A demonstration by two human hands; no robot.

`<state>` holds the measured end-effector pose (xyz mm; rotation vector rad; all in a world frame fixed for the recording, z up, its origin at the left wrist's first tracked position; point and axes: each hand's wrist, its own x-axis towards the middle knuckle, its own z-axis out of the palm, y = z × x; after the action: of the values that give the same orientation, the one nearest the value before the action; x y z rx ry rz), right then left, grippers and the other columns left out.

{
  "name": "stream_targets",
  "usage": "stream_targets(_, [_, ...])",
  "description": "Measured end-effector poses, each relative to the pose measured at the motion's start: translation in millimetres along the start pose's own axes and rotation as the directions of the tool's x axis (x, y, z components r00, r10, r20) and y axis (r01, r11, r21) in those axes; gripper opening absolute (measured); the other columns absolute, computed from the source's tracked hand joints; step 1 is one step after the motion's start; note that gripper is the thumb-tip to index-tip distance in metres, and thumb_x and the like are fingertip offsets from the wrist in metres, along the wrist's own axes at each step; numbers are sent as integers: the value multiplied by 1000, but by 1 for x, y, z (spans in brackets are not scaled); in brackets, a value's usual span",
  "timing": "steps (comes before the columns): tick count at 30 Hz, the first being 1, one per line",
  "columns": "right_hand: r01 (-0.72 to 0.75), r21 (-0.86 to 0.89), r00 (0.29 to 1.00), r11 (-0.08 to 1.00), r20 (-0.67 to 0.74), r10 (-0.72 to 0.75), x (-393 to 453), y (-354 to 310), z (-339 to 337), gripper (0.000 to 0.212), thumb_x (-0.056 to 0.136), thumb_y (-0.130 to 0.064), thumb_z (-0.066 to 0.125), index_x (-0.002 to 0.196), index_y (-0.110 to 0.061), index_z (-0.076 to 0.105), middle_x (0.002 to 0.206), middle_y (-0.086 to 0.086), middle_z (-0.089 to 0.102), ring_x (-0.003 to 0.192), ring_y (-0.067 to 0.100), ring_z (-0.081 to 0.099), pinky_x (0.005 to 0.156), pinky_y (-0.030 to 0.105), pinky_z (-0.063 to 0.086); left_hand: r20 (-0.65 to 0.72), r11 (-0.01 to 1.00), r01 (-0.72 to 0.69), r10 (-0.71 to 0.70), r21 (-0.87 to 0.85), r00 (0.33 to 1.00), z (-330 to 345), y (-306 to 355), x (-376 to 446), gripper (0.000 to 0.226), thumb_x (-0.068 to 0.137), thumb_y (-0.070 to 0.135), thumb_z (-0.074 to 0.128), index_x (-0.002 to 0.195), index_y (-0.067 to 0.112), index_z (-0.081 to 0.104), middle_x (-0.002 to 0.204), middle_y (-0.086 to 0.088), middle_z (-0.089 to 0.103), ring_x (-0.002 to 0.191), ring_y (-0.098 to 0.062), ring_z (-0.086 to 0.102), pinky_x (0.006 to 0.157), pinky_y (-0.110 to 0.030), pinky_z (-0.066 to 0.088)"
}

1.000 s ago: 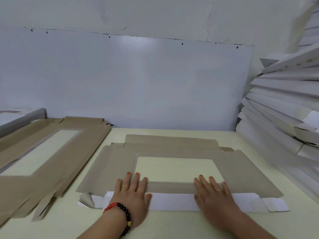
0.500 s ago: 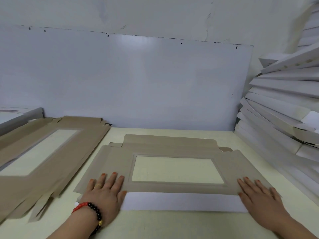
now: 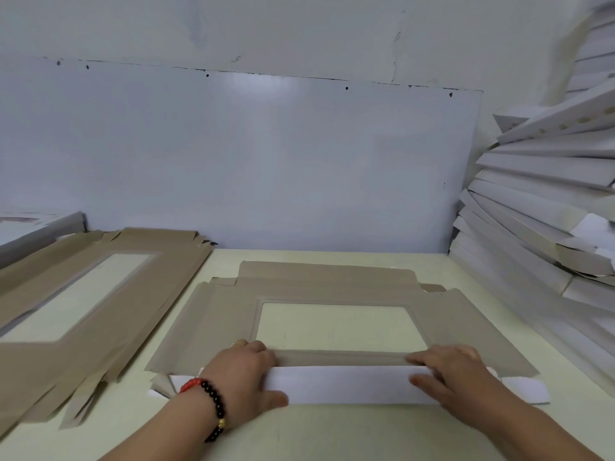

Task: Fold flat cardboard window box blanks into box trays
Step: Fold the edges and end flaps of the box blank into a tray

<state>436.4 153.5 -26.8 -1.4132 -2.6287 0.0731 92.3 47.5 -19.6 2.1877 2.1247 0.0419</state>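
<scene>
Left hand (image 3: 244, 371) and right hand (image 3: 454, 374) both grip the blank's (image 3: 213, 327) near white flap (image 3: 342, 384), fingers curled over its edge.

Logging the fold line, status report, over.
Left hand and right hand grip the white near flap. Blank otherwise flat on table. Nothing obstructing.

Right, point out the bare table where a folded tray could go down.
Bare table lies along the near edge, between the wrists, and in a strip between the blank and the back panel. The left is crowded with the flat blank stack, the right with the white stack.
</scene>
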Motion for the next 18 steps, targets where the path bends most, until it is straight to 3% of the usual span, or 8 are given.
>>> stream_targets(3, [97,-24,992,995,-79,-98,9,-7,-10,25,99,-40,42,91,-27,62,84,-16,61,81,-3,48,91,21,26,-87,999,27,-25,26,996,-16,15,5,20,89,44,51,100,27,54,105,4,61,97,-18,56,71,-27,35])
stream_targets(5, [124,-49,984,991,-123,-130,9,-14,-18,23,100,-35,43,93,-29,64,87,-17,61,84,-2,50,91,19,23,-155,998,34,-25,54,988,-21,22,6,15,95,34,44,101,24,54,104,2,61,98,-20,58,70,-28,33])
stream_targets(7, [157,-130,976,979,-132,-174,5,-19,-23,18,96,-28,54,103,-35,68,92,-20,63,89,2,57,100,21,27,-187,997,17,-2,76,982,-21,25,1,19,97,26,39,107,23,55,103,2,58,99,-21,57,71,-29,35])
stream_targets(8, [185,-175,964,967,-159,-213,1,-20,-23,22,85,-21,68,102,-34,71,88,-20,65,83,3,61,101,25,35,-189,995,5,13,95,982,-18,26,-2,22,96,22,38,110,24,54,105,2,58,101,-21,55,73,-31,37])
stream_targets(10, [241,-154,922,958,-273,-276,-9,-21,-20,47,52,-7,89,91,-29,77,78,-18,68,67,3,64,87,30,51,-168,990,-18,41,137,985,-10,26,-10,32,93,17,38,120,27,52,111,3,57,108,-22,52,78,-33,39])
stream_targets(12, [256,-207,898,944,-311,-311,-15,-22,-12,56,37,-6,94,88,-25,79,77,-16,69,64,4,65,78,31,55,-156,993,-32,50,113,987,-4,25,-13,48,90,13,38,133,32,46,120,4,55,114,-20,49,85,-32,40])
stream_targets(14, [193,-262,918,946,-293,-268,-14,-24,-6,61,33,-6,93,89,-24,79,82,-13,71,66,7,67,72,28,56,-170,996,-29,43,87,985,-1,22,-6,59,89,8,38,141,34,39,126,4,53,118,-19,47,90,-30,38])
stream_targets(18, [86,-260,919,962,-352,-178,-7,-29,4,71,32,5,87,100,-16,77,94,-2,71,75,18,69,69,30,56,-204,999,-36,43,36,978,6,20,13,60,89,5,38,142,34,40,127,3,49,120,-18,43,95,-27,40])
